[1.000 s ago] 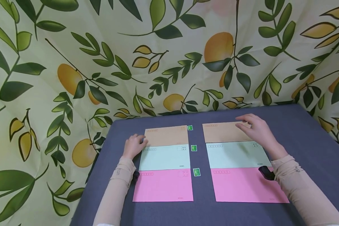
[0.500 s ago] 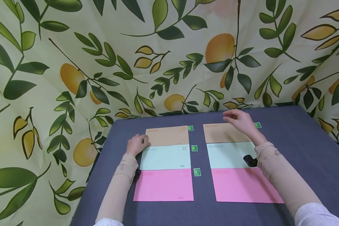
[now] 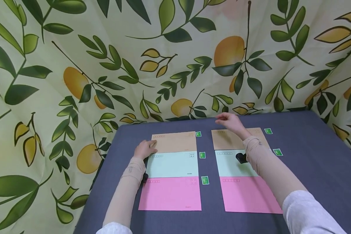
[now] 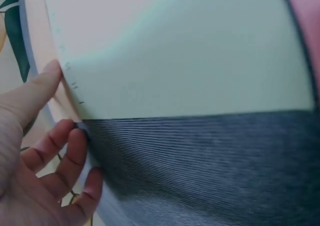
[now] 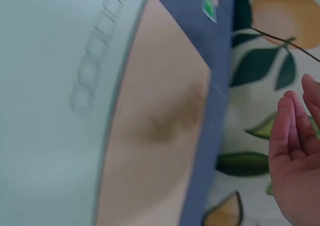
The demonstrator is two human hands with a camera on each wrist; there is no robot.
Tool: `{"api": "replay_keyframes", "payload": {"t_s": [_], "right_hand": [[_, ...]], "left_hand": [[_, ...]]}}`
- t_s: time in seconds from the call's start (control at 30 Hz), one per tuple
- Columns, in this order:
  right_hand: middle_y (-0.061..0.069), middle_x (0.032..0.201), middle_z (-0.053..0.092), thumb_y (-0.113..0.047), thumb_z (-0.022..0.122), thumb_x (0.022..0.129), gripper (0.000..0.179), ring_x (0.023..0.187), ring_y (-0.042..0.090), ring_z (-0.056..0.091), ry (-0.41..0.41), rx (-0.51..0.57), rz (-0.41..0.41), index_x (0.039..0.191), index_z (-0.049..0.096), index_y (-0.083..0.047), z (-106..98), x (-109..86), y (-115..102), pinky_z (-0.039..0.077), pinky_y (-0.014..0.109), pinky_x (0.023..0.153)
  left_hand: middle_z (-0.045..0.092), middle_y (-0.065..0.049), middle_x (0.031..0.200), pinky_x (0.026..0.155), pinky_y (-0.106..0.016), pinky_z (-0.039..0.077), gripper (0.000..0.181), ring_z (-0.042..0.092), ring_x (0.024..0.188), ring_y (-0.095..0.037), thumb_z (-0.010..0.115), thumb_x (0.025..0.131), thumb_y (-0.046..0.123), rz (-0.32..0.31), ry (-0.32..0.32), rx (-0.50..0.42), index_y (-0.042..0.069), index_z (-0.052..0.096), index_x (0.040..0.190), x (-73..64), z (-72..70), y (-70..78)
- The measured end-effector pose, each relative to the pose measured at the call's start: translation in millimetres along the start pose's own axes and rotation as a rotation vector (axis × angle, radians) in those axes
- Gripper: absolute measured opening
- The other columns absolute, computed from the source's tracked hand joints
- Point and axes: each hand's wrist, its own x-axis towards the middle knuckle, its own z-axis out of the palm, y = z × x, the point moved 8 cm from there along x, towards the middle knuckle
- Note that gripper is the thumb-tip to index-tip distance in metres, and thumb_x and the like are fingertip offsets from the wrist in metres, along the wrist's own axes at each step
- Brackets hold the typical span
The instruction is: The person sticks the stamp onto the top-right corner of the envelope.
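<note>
In the head view, my left hand (image 3: 144, 149) lies at the left edge of the tan envelope (image 3: 175, 141) in the left column. The left wrist view has its thumb (image 4: 50, 71) at the envelope edge and the loosely bent fingers (image 4: 75, 146) by the corner. My right hand (image 3: 231, 122) hovers over the far edge of the right tan envelope (image 3: 254, 131), holding nothing. Its fingers (image 5: 285, 121) lie close together. Green stamps (image 3: 202, 155) stand in a column right of the left envelopes. Stamps (image 3: 268, 131) show right of the right ones too.
Mint envelopes (image 3: 172, 165) and pink envelopes (image 3: 171, 195) lie below the tan ones in both columns, on a dark blue tablecloth (image 3: 210, 214). My right forearm covers part of the right column. A leaf-and-fruit patterned curtain (image 3: 120, 104) hangs behind the table.
My right hand has moved left across the right tan envelope, uncovering two green stamps on its right. My left hand has shifted only slightly, staying at the left tan envelope's edge.
</note>
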Motion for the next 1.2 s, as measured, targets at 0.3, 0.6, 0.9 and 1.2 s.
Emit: {"api": "replay_keyframes", "payload": {"t_s": [0.3, 0.6, 0.9, 1.2], "right_hand": [[0.016, 0.104, 0.062, -0.016, 0.06, 0.088, 0.028, 0.09, 0.023, 0.058, -0.033, 0.041, 0.058, 0.112, 0.061, 0.0, 49.0, 9.8, -3.0, 0.046, 0.026, 0.074], [0.018, 0.102, 0.063, -0.012, 0.061, 0.086, 0.023, 0.087, 0.025, 0.056, 0.011, 0.027, 0.122, 0.105, 0.062, 0.001, 83.9, 16.8, -2.7, 0.044, 0.03, 0.075], [0.022, 0.106, 0.062, -0.01, 0.062, 0.084, 0.04, 0.092, 0.029, 0.055, 0.033, -0.062, 0.157, 0.12, 0.057, 0.007, 100.3, 19.0, 3.4, 0.043, 0.039, 0.086], [0.018, 0.092, 0.056, -0.005, 0.061, 0.082, 0.022, 0.087, 0.028, 0.048, 0.088, -0.108, 0.131, 0.1, 0.062, 0.006, 101.4, 16.4, -4.0, 0.039, 0.035, 0.078]], "left_hand": [[0.051, -0.016, 0.136, 0.105, -0.05, 0.034, 0.051, 0.043, 0.129, -0.037, 0.068, 0.084, 0.026, -0.065, -0.061, -0.078, 0.017, 0.053, 0.132, 5.4, 4.1, -8.9], [0.053, -0.016, 0.135, 0.106, -0.05, 0.033, 0.051, 0.042, 0.13, -0.037, 0.069, 0.083, 0.027, -0.088, -0.068, -0.125, 0.019, 0.054, 0.131, 6.0, 3.5, -10.9], [0.052, -0.016, 0.135, 0.104, -0.049, 0.035, 0.05, 0.044, 0.128, -0.036, 0.066, 0.085, 0.028, -0.074, -0.075, -0.134, 0.021, 0.052, 0.133, 3.7, 5.8, -5.5], [0.055, -0.016, 0.132, 0.102, -0.049, 0.037, 0.05, 0.048, 0.126, -0.034, 0.066, 0.086, 0.028, -0.091, -0.065, -0.112, 0.022, 0.051, 0.133, 3.1, 4.3, -8.7]]}}
